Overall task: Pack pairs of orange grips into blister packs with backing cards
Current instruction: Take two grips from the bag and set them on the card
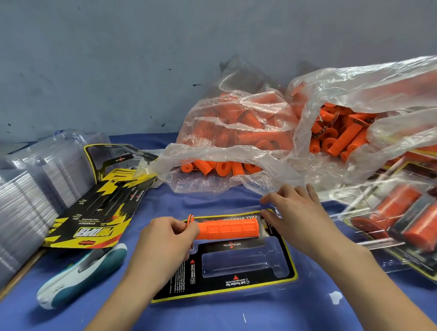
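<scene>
Ribbed orange grip (pixel 228 228) sits at the far trough of a clear moulded blister (pixel 278 270) on the blue surface (pixel 255 322).
The left hand (pixel 170 234) pinches the grip's flanged end. The right hand (pixel 297 219) has its thumb at the plain end; I cannot tell whether it grips. A glossy black-and-yellow card (pixel 232 284) backs the blister. Toward the left edge lie a smooth teal-and-white stapler (pixel 82 272) and stacked clear shells (pixel 23 189). At the far edge are crinkled film bags (pixel 239 121) of grips.

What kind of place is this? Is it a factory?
Most likely a packing bench in a small factory or workshop. Clear bags hold heaps of orange grips, empty blister shells are stacked on the left, and printed backing cards lie beside them.
</scene>
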`<action>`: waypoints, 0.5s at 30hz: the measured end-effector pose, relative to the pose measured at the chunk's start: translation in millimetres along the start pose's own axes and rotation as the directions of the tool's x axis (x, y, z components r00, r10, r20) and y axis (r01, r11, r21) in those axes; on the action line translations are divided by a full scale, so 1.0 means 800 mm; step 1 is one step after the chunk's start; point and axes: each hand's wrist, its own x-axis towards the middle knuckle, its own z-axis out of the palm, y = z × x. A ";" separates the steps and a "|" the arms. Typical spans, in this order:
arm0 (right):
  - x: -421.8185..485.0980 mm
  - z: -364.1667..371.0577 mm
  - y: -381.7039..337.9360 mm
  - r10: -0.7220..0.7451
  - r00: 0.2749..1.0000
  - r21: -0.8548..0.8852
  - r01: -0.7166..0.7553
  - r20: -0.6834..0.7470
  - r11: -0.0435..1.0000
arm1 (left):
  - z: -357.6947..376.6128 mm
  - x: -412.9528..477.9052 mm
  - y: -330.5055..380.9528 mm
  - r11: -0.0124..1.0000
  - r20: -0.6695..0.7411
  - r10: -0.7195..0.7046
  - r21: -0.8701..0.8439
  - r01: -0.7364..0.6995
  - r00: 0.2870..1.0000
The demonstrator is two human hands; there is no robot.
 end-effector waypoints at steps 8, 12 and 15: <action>0.000 0.000 -0.001 0.007 1.000 -0.008 -0.007 0.003 1.000 | 0.006 -0.002 -0.010 0.996 -0.014 -0.021 0.083 0.022 1.000; 0.000 0.000 0.000 -0.002 1.000 -0.019 0.002 0.002 1.000 | 0.001 -0.001 -0.014 0.992 -0.014 0.051 0.113 -0.049 0.999; 0.000 0.000 0.001 -0.008 1.000 -0.031 0.008 0.006 0.999 | -0.017 0.005 -0.016 0.992 -0.034 0.084 0.100 -0.080 0.996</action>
